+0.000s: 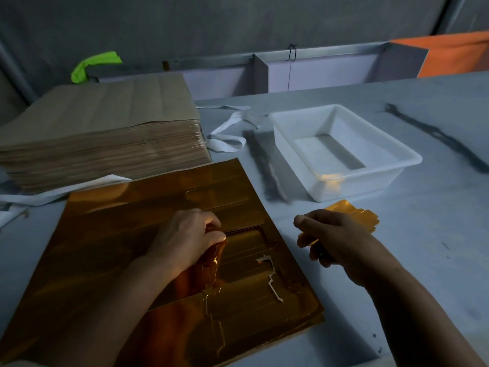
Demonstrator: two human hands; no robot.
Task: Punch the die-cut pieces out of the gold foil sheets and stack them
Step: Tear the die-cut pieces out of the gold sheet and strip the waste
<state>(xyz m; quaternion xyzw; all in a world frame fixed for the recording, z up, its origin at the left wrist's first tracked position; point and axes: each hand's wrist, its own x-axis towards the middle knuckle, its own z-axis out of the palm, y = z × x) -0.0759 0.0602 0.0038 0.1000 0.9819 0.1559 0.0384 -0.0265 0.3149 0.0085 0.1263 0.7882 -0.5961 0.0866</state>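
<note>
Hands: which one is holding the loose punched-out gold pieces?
The right hand, gripping a bundle of gold pieces off to the side, near the white tub. The left hand instead pinches a foil piece on the gold sheet stack.

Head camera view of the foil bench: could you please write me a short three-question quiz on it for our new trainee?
1. True or false: the white tub is piled to the rim with gold pieces.
2. What does the right hand hold? A) a stack of punched gold pieces B) scissors C) a roll of tape
3. Name the hand that pinches a die-cut piece on the gold foil sheets.
Key: 1 false; 2 A; 3 the left hand.
</note>
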